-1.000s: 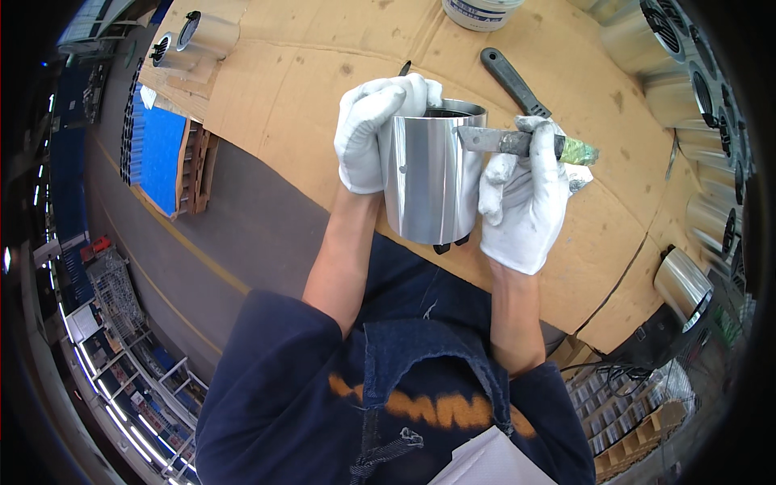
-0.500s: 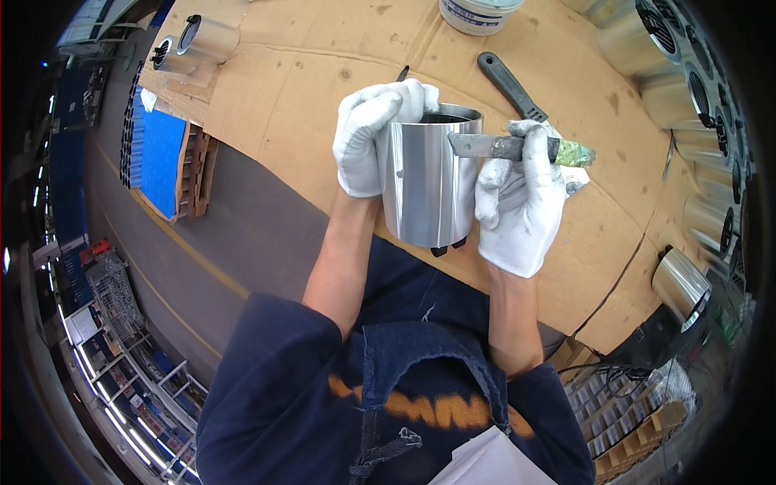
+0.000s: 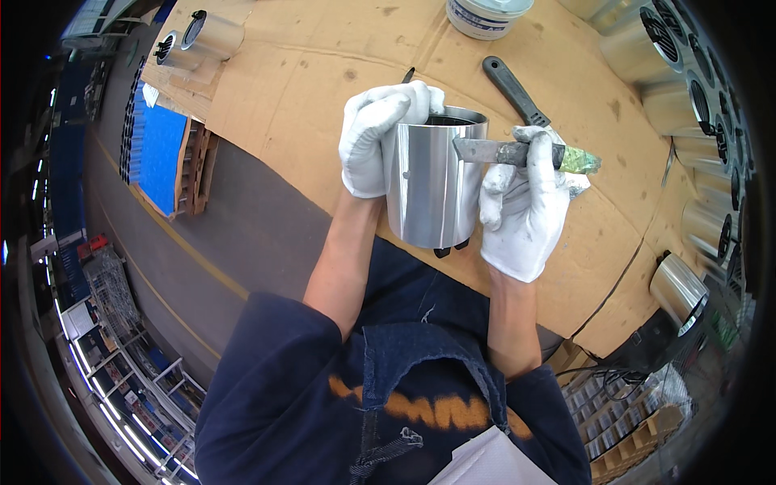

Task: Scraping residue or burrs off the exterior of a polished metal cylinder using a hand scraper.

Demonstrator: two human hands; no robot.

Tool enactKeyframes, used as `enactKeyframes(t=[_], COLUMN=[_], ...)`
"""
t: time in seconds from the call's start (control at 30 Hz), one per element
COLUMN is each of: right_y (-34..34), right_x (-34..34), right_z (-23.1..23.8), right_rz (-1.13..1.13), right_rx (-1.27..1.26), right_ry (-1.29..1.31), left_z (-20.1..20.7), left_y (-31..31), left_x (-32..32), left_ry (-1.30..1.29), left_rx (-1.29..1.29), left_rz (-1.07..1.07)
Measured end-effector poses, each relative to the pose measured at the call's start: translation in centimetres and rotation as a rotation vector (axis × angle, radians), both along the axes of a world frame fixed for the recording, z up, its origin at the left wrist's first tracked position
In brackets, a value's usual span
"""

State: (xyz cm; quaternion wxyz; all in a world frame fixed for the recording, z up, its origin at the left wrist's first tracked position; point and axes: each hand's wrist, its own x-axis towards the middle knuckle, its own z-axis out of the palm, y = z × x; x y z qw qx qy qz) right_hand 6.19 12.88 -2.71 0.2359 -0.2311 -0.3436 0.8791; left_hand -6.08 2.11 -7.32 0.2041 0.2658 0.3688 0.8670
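Note:
My left hand (image 3: 373,145), in a white glove, grips a shiny metal cylinder (image 3: 432,186) by its upper left side and rim. The cylinder stands upright in the air over the table's near edge, its inside dark and small black feet showing beneath. My right hand (image 3: 525,210), also gloved, is closed on a putty knife (image 3: 505,153) with a worn handle wrapped in green at its end. The blade points left and lies across the cylinder's upper right side; whether it touches the metal I cannot tell.
Cardboard (image 3: 299,105) covers the table. A black-handled scraper (image 3: 514,89) lies beyond my right hand, near a white tub (image 3: 485,18). Many metal cylinders stand along the right; one silver cylinder (image 3: 677,284) is by the right edge, and two (image 3: 214,36) stand far left.
The view has shifted slightly, so everything sits a little differently in the picture. Both hands keep their grips, and the blade stays at the cylinder's upper right side.

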Motion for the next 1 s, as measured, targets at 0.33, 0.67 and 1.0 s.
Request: enactKeyframes(t=[0.33,0.67,1.0], right_y=[-0.2,-0.1,1.8], right_x=[-0.2,0.1,2.3], right_z=[-0.1,-0.5,-0.8], right_rz=[-0.019,-0.033,-0.047], right_rx=[-0.009,-0.026,0.055], right_ry=[-0.019,0.023,0.279], left_z=[-0.2,0.6,0.3], left_y=[-0.2,0.4,0.1], left_x=[0.1,0.5,0.3], left_ry=[-0.028,-0.049,-0.05], left_rx=[0.021,-0.017,0.012], left_rz=[-0.014,0.039,0.014])
